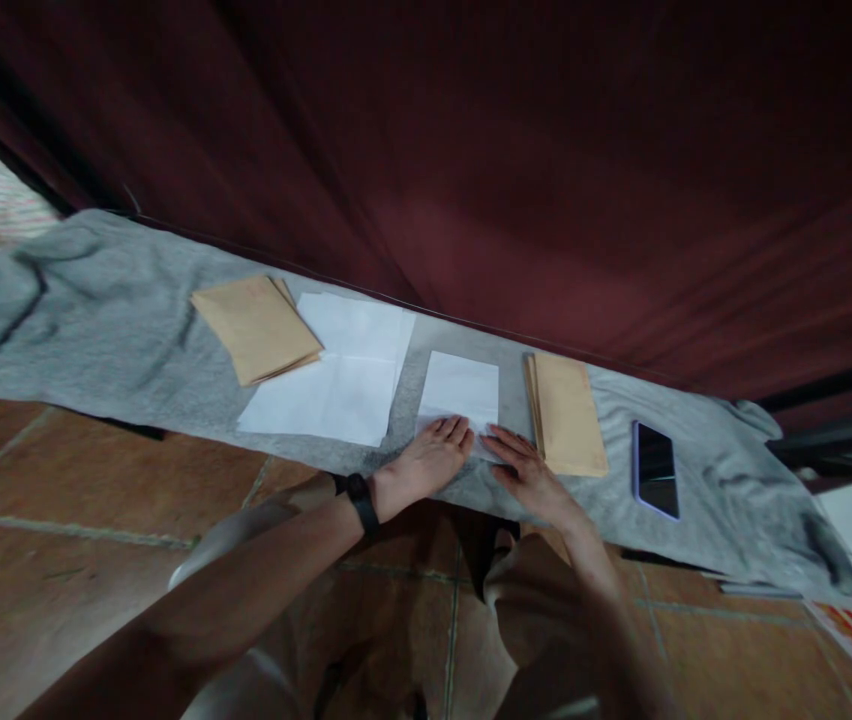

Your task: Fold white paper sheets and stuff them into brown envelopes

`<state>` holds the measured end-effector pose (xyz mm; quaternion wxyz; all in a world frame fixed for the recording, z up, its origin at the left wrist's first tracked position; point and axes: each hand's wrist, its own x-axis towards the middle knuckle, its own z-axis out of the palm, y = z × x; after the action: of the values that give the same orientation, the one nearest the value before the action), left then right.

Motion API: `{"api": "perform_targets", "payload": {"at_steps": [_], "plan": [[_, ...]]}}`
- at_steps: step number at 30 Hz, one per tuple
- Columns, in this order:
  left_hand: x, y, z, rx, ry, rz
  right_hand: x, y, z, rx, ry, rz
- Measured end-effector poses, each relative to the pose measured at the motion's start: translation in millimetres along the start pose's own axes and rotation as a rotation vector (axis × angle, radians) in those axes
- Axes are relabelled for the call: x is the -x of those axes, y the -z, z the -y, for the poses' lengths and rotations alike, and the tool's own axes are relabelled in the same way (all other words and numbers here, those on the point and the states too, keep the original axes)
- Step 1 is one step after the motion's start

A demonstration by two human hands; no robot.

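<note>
A sheet of white paper (461,384) lies in front of me, its near part folded over. My left hand (441,447) rests flat on the near edge of this paper, fingers stretched out. On the paper's right near corner lies my right hand (520,460), its fingers extended and slightly apart. To the left is a stack of loose white sheets (351,385), partly covered by a pile of brown envelopes (257,328). Just right of the folded paper sits a second pile of brown envelopes (567,415).
Grey cloth (126,310) covers the long narrow surface. A phone in a purple case (656,468) lies towards its right end. A dark red curtain (471,170) hangs along the far edge. Tiled floor (58,490) shows below the near edge.
</note>
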<state>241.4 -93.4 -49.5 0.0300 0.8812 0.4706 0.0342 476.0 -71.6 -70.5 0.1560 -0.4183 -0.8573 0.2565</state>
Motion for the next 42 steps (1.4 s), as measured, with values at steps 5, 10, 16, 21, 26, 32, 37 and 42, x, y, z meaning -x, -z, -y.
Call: {"api": "perform_targets", "payload": {"at_steps": [5,10,16,21,26,32,37,42], "plan": [[-1,7.4,8,0.110,0.018,-0.018,-9,2,0,-0.138,-0.017,-0.082],[2,22.4,40,0.329,0.161,-0.016,-13,4,0,-0.278,-0.137,-0.186],[6,20.1,76,0.644,0.340,-0.006,-17,7,6,-0.279,-0.193,-0.195],[8,12.2,78,0.787,0.447,-0.104,-25,6,14,-0.158,-0.296,-0.123],[2,9.7,78,0.832,0.521,-0.168,-37,3,18,-0.051,-0.406,-0.180],[-10,6.8,80,0.756,0.569,-0.288,-53,3,28,0.089,-0.552,-0.219],[-20,5.7,82,0.830,0.619,-0.287,-66,3,34,0.194,-0.679,-0.203],[-24,8.7,85,0.945,0.668,-0.188,-74,5,38,0.208,-0.749,-0.199]]}}
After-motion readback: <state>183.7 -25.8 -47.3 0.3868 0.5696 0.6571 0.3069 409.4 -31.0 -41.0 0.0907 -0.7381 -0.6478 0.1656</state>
